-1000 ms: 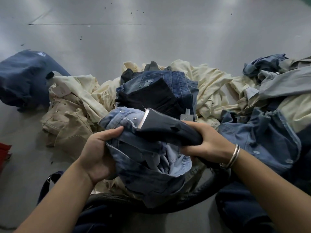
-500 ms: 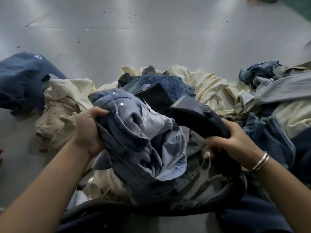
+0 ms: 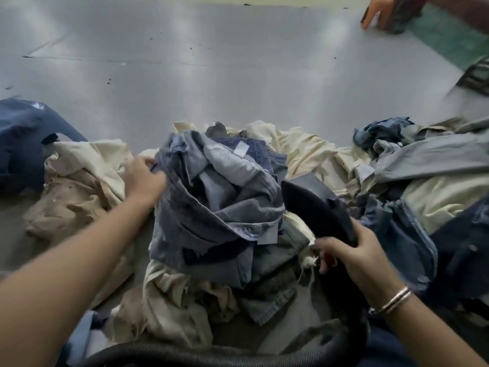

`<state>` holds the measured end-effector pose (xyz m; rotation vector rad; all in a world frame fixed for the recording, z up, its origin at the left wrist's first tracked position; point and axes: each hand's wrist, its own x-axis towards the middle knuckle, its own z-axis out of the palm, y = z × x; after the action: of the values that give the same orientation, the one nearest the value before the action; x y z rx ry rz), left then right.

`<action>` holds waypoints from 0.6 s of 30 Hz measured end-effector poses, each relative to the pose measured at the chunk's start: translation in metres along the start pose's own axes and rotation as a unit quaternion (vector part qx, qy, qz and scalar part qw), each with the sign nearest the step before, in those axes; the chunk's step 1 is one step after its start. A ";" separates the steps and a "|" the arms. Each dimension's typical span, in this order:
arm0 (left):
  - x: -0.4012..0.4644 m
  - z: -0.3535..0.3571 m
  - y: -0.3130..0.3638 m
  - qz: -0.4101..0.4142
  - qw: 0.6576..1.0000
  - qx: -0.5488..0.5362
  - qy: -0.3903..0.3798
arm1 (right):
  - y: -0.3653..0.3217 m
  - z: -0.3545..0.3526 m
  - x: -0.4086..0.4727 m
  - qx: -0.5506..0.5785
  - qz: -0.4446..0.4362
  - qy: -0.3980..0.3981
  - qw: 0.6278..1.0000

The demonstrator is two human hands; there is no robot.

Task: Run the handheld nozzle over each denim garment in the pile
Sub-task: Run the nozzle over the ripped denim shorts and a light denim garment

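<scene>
A crumpled light-blue denim garment (image 3: 211, 197) sits on top of the pile in the middle of the head view. My left hand (image 3: 144, 180) grips its left edge, fingers closed in the cloth. My right hand (image 3: 352, 256) holds the black handheld nozzle (image 3: 315, 205) by its handle, just right of the garment, its wide mouth pointing up and left and near the denim. The ribbed black hose (image 3: 169, 354) curves along the bottom. More denim pieces (image 3: 402, 234) lie at the right.
Cream and beige garments (image 3: 76, 186) spread left and behind the pile. A dark navy garment (image 3: 23, 144) lies at far left on the grey floor (image 3: 211, 75). Another person's hand (image 3: 381, 11) holds dark cloth at the top right.
The light-blue garment has gone down and away from me onto the pile, my left hand following it forward. The nozzle has dropped lower at its right. Another person's hand came into view.
</scene>
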<state>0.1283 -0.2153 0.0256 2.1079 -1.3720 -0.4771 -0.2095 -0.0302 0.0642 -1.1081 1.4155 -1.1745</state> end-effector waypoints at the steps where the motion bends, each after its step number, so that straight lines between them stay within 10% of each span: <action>1: -0.018 0.013 -0.011 0.059 0.998 0.009 -0.020 | 0.003 0.003 0.001 -0.006 0.006 -0.002 1.000; 6: -0.072 0.060 -0.033 0.378 0.893 0.228 -0.086 | 0.016 0.017 0.009 -0.034 0.018 -0.041 0.998; 14: -0.106 0.055 -0.069 0.608 0.690 0.342 -0.193 | 0.033 0.031 0.022 -0.081 0.045 -0.043 0.995; 16: -0.124 0.051 -0.090 0.533 0.698 0.391 -0.274 | 0.037 0.033 0.021 -0.088 0.057 -0.048 0.993; 18: -0.127 0.050 -0.094 0.406 0.778 0.358 -0.319 | 0.039 0.036 0.020 -0.089 0.061 -0.050 0.993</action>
<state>0.1138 -0.0838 -0.0740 1.5691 -3.0490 -0.3164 -0.1797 -0.0498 0.0201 -1.1691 1.5104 -0.9077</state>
